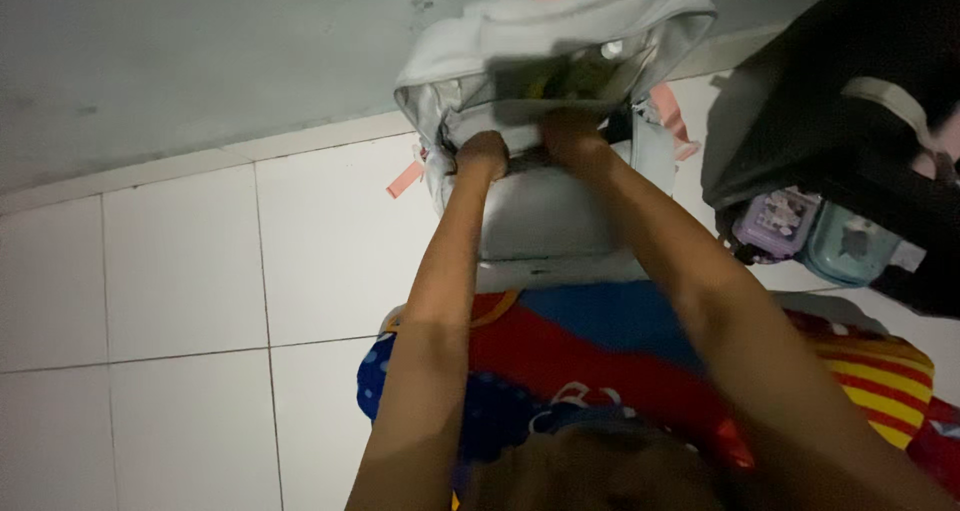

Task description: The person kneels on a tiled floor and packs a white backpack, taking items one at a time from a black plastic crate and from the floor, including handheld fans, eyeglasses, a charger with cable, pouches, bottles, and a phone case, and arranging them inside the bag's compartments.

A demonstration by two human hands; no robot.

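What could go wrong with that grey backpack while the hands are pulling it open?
1. Both hands, left hand and right hand, grip the front edge of the open grey backpack; a hard tug might tip it off the wall and spill what is inside.
2. The two small lidded boxes sit loosely under the black bag close by; a swinging elbow might knock them across the tiled floor.

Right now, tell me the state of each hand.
Left hand: closed, gripping the front edge of the grey backpack.
Right hand: at the backpack's opening; grip cannot be told.
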